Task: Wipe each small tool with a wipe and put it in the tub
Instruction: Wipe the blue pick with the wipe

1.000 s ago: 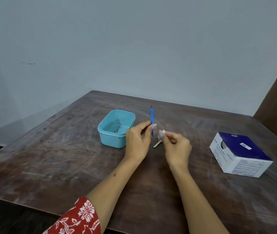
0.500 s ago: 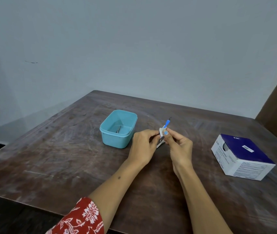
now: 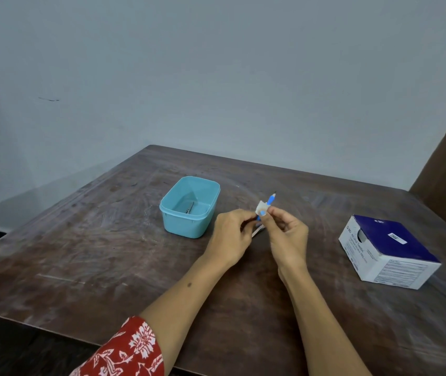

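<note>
Since a second ago the slim blue-handled tool [image 3: 270,200] has tilted toward upper right; right hand [image 3: 287,236] pinches a white wipe [image 3: 261,208] around it, left hand [image 3: 231,238] grips its lower end, nearer the teal plastic tub [image 3: 189,207] at left.

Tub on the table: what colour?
Light turquoise blue tub, plain, clearest in the head view.

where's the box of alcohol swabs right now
The box of alcohol swabs sits on the table at the right of the head view, apart from the right hand, on the opposite side of the hands from the tub.
</note>
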A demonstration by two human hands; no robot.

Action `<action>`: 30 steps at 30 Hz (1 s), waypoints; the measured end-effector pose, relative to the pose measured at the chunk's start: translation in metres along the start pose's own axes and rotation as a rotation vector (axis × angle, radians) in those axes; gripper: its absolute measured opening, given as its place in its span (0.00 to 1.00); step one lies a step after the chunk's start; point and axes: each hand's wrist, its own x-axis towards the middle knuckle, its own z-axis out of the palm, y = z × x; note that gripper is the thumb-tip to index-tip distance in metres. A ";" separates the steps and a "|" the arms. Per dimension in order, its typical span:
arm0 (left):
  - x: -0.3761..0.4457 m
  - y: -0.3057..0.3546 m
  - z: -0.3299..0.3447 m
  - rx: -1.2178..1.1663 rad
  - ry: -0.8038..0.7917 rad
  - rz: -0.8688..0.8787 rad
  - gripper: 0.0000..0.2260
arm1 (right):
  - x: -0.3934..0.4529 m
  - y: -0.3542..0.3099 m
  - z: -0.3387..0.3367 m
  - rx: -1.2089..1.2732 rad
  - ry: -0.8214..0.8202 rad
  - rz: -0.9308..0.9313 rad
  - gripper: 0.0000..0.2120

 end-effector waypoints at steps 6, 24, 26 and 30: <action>-0.001 0.001 0.003 0.023 -0.073 0.027 0.12 | 0.004 0.000 -0.003 -0.011 0.181 -0.022 0.04; 0.001 -0.009 0.003 0.155 -0.052 0.066 0.13 | 0.000 0.004 0.001 -0.057 0.136 0.044 0.04; 0.002 -0.011 0.002 0.168 -0.047 0.066 0.12 | 0.000 0.006 0.002 -0.088 0.103 0.064 0.05; 0.001 -0.008 0.006 0.164 -0.073 0.067 0.13 | 0.002 -0.001 -0.003 -0.006 0.292 -0.007 0.06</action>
